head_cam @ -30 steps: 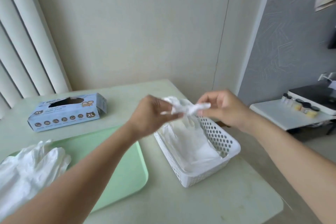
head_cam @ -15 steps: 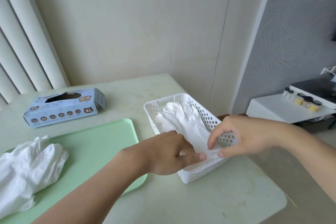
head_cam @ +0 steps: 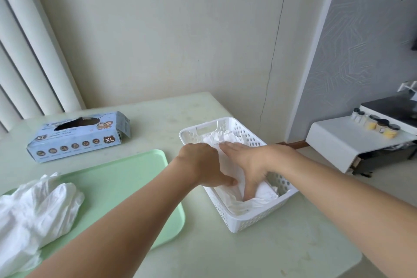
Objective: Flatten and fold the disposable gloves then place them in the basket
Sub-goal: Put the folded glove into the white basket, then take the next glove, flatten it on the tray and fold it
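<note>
There is just one camera, and it sits up on the person's head. It looks forward and down at the table [head_cam: 259, 255], close enough that both arms reach in from the bottom edge. It looks toward the room's corner, with the wall [head_cam: 169, 40] straight ahead. No other view shares anything with it.

Table [head_cam: 259, 262] fills lower frame. Basket [head_cam: 246, 221] at centre, on table. Gloves [head_cam: 228, 139] inside basket. My left hand [head_cam: 200, 167] and my right hand [head_cam: 248, 160] both reach into basket, resting on gloves, left hand just left of right. Tray [head_cam: 117, 178] left of basket, near it. Loose gloves [head_cam: 36, 205] on tray, lower left. Glove box [head_cam: 79, 137] behind tray, upper left. Side shelf [head_cam: 338, 140] far right, jars [head_cam: 379, 125] on it.
</note>
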The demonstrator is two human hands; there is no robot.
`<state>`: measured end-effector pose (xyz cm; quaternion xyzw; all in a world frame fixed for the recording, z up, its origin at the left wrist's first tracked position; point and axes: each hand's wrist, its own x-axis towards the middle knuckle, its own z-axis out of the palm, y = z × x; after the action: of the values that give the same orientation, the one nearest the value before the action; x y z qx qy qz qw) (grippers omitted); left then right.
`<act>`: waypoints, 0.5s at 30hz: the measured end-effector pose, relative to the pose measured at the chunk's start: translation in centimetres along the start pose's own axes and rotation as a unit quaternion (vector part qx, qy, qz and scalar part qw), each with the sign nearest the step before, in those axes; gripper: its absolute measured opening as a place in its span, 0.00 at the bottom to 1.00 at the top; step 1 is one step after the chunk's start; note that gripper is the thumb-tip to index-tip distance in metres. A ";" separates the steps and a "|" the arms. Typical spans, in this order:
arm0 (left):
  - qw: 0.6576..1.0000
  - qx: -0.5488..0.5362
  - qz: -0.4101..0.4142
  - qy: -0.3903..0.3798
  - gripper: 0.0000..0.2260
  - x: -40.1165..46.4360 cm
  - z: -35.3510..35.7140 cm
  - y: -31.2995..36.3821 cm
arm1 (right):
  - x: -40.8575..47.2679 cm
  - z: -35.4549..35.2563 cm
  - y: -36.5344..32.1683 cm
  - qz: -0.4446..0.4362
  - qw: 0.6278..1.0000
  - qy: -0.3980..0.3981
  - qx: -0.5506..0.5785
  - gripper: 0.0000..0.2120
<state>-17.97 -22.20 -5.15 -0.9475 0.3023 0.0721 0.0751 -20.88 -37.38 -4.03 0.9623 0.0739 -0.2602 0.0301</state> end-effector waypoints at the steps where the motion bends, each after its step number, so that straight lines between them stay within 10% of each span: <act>1: 1.000 0.014 -0.008 0.006 0.30 -0.2 0.1 0.0 | 0.1 0.4 0.3 -0.008 1.000 0.010 0.003 0.71; 15: 0.986 -0.143 0.070 0.040 0.23 -2.0 0.0 -2.1 | -0.1 -1.1 -1.6 -0.006 1.000 -0.006 0.008 0.68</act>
<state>-18.39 -19.35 -4.60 -0.9270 0.3576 0.0814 -0.0784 -20.63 -35.75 -3.03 0.9605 0.0779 -0.2663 0.0214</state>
